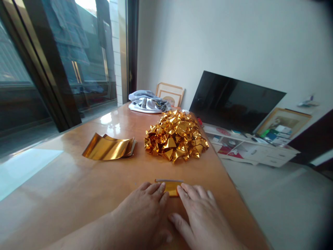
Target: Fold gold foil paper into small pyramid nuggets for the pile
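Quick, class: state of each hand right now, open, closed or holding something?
Left hand: open, fingertips on the gold foil.
Right hand: open, fingertips at the foil's right end.

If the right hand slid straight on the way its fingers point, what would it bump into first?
The right hand seems to touch the gold sheet; past that, it would probably meet the heap of folded gold pieces, though depth is unclear.

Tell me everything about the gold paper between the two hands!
The gold paper is a small, shiny piece that looks like foil, with a thin, pale band along its far edge. It lies on the brown table, nearer than the gold heap. The left hand touches its left end and the right hand its right, hiding parts.
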`<action>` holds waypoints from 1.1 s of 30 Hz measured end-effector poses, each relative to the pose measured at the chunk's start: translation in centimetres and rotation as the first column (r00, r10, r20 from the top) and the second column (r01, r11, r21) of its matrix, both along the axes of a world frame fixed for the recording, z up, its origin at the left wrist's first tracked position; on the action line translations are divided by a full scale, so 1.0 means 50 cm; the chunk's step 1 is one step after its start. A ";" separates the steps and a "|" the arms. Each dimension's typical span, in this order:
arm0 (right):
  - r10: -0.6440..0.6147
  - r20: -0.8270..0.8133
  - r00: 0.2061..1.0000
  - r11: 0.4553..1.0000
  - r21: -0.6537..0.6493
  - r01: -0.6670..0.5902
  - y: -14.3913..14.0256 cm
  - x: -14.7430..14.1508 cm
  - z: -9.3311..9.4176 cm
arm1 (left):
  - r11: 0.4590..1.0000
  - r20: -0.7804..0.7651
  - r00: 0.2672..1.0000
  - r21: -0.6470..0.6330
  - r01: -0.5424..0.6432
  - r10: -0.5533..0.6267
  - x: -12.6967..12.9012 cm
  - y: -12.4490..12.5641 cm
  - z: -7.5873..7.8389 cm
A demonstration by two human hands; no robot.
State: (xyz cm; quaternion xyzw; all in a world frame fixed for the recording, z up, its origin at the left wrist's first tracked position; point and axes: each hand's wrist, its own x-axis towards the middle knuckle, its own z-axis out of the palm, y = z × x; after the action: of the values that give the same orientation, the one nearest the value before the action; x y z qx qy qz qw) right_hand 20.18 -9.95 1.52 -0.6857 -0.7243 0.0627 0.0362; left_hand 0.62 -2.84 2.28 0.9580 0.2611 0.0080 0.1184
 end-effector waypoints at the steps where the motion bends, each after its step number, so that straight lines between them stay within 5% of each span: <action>1: -0.005 0.003 1.000 1.000 -0.008 0.005 0.000 0.000 0.000 | 1.000 0.000 1.000 0.000 -0.001 0.001 -0.001 0.000 0.004; 33: 0.014 0.096 0.995 1.000 -0.014 -0.013 -0.009 -0.017 0.004 | 0.995 0.019 1.000 0.100 -0.001 -0.001 0.002 0.021 0.023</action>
State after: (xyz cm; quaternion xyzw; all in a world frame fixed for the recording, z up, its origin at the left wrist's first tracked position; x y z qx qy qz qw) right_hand 19.33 -10.40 1.73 -0.6831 -0.7295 0.0350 -0.0036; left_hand 0.71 -1.79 3.40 0.9626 0.2593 0.0302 0.0730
